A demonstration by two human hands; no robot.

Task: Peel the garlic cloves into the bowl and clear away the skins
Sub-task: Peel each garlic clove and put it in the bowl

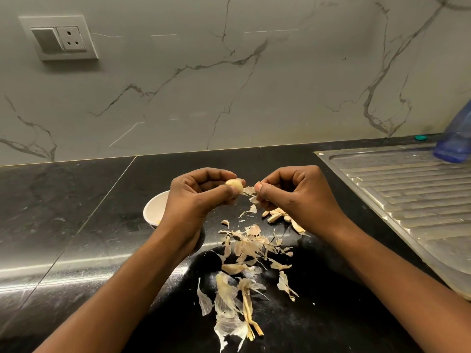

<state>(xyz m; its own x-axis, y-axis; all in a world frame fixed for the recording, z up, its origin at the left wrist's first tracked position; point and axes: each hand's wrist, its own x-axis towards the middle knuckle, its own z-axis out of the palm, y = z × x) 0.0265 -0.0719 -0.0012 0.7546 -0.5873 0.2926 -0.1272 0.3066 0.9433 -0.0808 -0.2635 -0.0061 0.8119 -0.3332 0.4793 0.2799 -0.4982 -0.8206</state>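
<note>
My left hand (196, 197) holds a pale garlic clove (235, 184) between thumb and fingertips, above the black counter. My right hand (295, 197) pinches a strip of papery skin (249, 191) that still hangs from the clove. A white bowl (155, 208) stands on the counter just left of my left hand, partly hidden by it. Several dry garlic skins (244, 271) lie scattered on the counter between my forearms. A few unpeeled cloves (276, 215) lie under my right hand.
A steel sink drainboard (407, 197) fills the right side, with a blue plastic bottle (455, 141) at its far end. A marble wall with a switch and socket plate (62, 38) rises behind the black counter (63, 225).
</note>
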